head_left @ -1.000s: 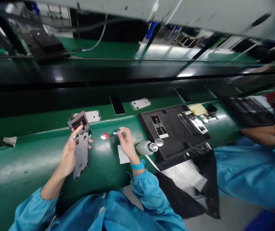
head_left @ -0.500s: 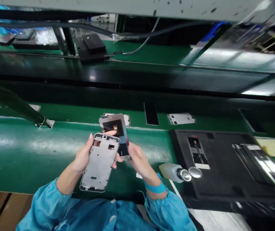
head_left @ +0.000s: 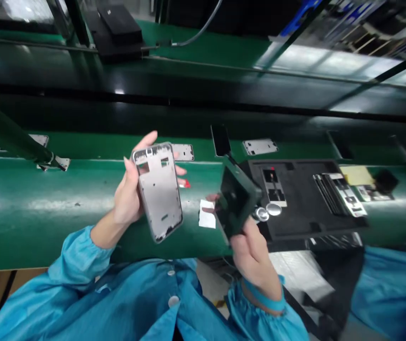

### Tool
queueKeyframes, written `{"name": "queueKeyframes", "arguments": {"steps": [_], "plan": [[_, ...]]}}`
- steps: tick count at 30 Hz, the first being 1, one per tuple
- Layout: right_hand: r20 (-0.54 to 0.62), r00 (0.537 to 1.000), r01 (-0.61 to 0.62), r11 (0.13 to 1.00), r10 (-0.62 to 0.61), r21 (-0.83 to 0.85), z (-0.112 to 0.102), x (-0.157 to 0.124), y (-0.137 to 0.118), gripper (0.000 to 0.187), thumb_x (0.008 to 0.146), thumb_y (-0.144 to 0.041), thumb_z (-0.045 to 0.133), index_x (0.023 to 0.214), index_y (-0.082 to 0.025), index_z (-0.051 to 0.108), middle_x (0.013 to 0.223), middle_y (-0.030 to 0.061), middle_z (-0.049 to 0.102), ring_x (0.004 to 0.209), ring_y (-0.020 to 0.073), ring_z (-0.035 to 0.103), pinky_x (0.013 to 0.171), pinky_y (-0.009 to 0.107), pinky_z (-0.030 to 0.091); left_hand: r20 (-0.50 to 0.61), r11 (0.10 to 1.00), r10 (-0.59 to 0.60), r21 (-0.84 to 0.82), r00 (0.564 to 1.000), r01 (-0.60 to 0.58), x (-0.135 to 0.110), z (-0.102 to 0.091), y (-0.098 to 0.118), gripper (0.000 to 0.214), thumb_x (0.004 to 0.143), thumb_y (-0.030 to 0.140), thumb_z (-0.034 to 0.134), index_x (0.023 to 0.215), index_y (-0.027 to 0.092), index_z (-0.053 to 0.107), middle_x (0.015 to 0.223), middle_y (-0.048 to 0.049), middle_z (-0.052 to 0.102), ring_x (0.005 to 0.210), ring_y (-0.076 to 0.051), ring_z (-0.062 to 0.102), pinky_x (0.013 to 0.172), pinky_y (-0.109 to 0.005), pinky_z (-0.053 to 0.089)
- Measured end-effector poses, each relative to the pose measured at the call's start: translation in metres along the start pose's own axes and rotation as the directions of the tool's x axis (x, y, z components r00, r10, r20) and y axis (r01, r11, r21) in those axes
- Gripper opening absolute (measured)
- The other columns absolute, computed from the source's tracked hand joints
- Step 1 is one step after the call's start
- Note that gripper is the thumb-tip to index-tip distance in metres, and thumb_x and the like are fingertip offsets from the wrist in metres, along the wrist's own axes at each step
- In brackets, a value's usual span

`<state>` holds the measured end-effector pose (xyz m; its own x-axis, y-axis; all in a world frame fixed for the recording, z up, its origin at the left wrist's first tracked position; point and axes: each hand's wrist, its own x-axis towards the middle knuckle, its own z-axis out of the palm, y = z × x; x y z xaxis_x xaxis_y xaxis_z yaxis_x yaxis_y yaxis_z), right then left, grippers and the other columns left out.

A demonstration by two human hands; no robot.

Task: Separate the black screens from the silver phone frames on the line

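Observation:
My left hand (head_left: 127, 196) is closed around a silver-grey phone frame (head_left: 162, 196), with its bare inner side towards me and small cutouts near the top. Past the frame's right edge, fingertips show beside a small red piece (head_left: 187, 183). My right hand (head_left: 252, 246) grips a phone screen (head_left: 234, 199) by its lower part. The dark glass is tilted steeply and smeared by motion. Frame and screen are apart, both above the green bench. Under the screen's left side lies a white slip of paper (head_left: 206, 219).
A black foam tray (head_left: 302, 189) on the right holds a phone part (head_left: 274, 187) and a row of stacked screens (head_left: 334, 194). Beside it are metal lids (head_left: 261, 214). More frames (head_left: 260, 147) and a dark screen (head_left: 220, 140) lie along the strip behind. A green post (head_left: 14, 137) slants in at left.
My hands have moved apart; the screen has swung right and tilted away from the frame. The frame has turned slightly. The head view has shifted, and blue cloth now shows at lower right.

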<state>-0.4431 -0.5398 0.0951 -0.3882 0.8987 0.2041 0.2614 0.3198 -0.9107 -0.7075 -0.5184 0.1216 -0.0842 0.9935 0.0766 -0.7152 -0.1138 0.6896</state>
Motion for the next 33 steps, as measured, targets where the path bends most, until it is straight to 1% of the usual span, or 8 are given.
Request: {"name": "queueKeyframes", "arguments": {"steps": [4,9,13,17,22,26,30,33], "plan": [[0.135,0.979,0.177,0.968,-0.154,-0.18,-0.005,0.017,-0.009,0.068,0.102,-0.055,0.073,0.165,-0.044,0.051,0.136,0.0108,0.065,0.124,0.0315,0.067,0.104,0.051,0.061,-0.059,0.992,0.102,0.077,0.993,-0.097,0.014,-0.004,-0.009,0.067,0.103,0.072,0.06,0.155,0.03,0.056,0.127,-0.01,0.078,0.103,-0.03,0.081,0.085,-0.045,0.07],[0.17,0.97,0.208,0.956,-0.174,-0.208,-0.006,0.019,-0.01,0.067,0.101,-0.059,0.073,0.163,-0.043,0.055,0.126,0.0107,0.066,0.112,0.0304,0.069,0.095,0.05,0.065,-0.086,0.982,0.177,0.086,0.98,-0.17,0.015,0.002,-0.001,0.056,0.108,0.065,0.054,0.146,0.024,0.059,0.124,-0.0116,0.078,0.102,-0.029,0.082,0.088,-0.047,0.07],[0.209,0.961,0.222,0.954,-0.179,-0.2,-0.006,0.022,-0.008,0.068,0.1,-0.056,0.076,0.163,-0.043,0.054,0.128,0.0099,0.067,0.114,0.0293,0.069,0.096,0.047,0.064,-0.102,0.978,0.163,0.151,0.981,-0.147,0.015,0.008,0.002,0.058,0.107,0.068,0.056,0.145,0.025,0.059,0.127,-0.0123,0.077,0.105,-0.03,0.081,0.091,-0.045,0.07],[0.214,0.96,0.22,0.961,-0.182,-0.167,-0.004,0.029,-0.006,0.068,0.1,-0.054,0.077,0.163,-0.044,0.054,0.126,0.0085,0.068,0.113,0.0287,0.069,0.095,0.046,0.064,-0.143,0.976,0.153,0.177,0.978,-0.127,0.016,0.008,-0.001,0.059,0.105,0.07,0.057,0.144,0.025,0.062,0.129,-0.0131,0.076,0.119,-0.033,0.078,0.098,-0.048,0.067],[0.188,0.96,0.217,0.975,-0.206,-0.043,0.014,0.038,0.003,0.069,0.099,-0.058,0.076,0.163,-0.045,0.053,0.123,0.0075,0.065,0.111,0.0267,0.069,0.097,0.046,0.065,-0.063,0.962,0.15,0.238,0.987,-0.131,0.018,0.0,-0.007,0.061,0.094,0.069,0.075,0.137,0.026,0.065,0.13,-0.0132,0.074,0.127,-0.039,0.074,0.094,-0.05,0.067],[0.035,0.993,0.113,0.989,-0.116,0.095,0.043,0.048,0.009,0.082,0.098,-0.071,0.07,0.17,-0.041,0.044,0.121,0.0087,0.063,0.11,0.0267,0.071,0.096,0.046,0.067,-0.048,0.948,0.094,0.311,0.994,-0.074,0.018,-0.011,-0.011,0.067,0.08,0.064,0.091,0.13,0.025,0.07,0.131,-0.0158,0.072,0.129,-0.042,0.072,0.082,-0.041,0.068],[0.019,0.992,0.122,0.986,-0.125,0.117,0.062,0.062,0.009,0.082,0.096,-0.07,0.074,0.166,-0.035,0.051,0.12,0.0093,0.061,0.106,0.0256,0.07,0.095,0.046,0.068,0.096,0.879,0.124,0.452,0.988,-0.154,0.018,-0.019,-0.011,0.06,0.087,0.063,0.086,0.13,0.026,0.068,0.137,-0.0159,0.069,0.131,-0.038,0.07,0.086,-0.039,0.068],[0.039,0.984,0.171,0.984,-0.173,0.048,0.065,0.068,0.007,0.075,0.096,-0.066,0.077,0.161,-0.032,0.06,0.118,0.0103,0.062,0.106,0.0266,0.069,0.097,0.049,0.066,0.166,0.866,0.153,0.452,0.974,-0.214,0.019,-0.02,-0.008,0.053,0.091,0.061,0.082,0.129,0.027,0.066,0.138,-0.0145,0.068,0.118,-0.033,0.077,0.084,-0.04,0.068]]}}
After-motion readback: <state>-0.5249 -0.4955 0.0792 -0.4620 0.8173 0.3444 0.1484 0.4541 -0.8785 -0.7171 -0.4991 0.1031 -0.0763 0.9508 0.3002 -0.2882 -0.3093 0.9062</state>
